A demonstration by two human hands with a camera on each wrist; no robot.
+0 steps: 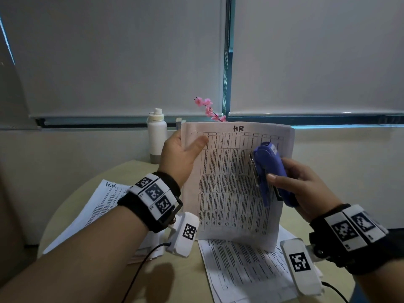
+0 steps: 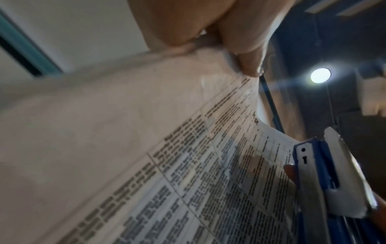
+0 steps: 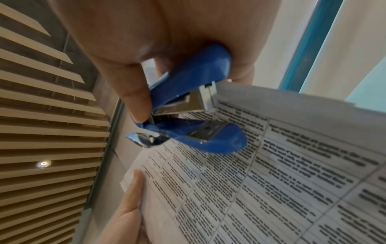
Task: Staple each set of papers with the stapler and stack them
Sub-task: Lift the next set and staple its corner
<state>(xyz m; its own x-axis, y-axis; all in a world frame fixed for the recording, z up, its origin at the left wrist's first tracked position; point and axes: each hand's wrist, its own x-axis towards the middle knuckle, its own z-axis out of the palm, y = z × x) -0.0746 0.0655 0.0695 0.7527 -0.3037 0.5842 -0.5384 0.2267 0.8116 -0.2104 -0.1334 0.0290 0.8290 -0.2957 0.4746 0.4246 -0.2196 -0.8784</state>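
The left hand (image 1: pixel 182 154) pinches a set of papers (image 1: pixel 236 182) upright above the bench (image 1: pixel 190 272), while the right hand (image 1: pixel 306 184) grips the blue stapler (image 1: pixel 269 169), mouth apart, near the top corner. This set looks unstapled; other papers (image 1: pixel 247 272) lie below, their stapling unclear.

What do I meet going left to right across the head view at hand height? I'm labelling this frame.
White bottle → left hand → held papers → stapler → right hand.
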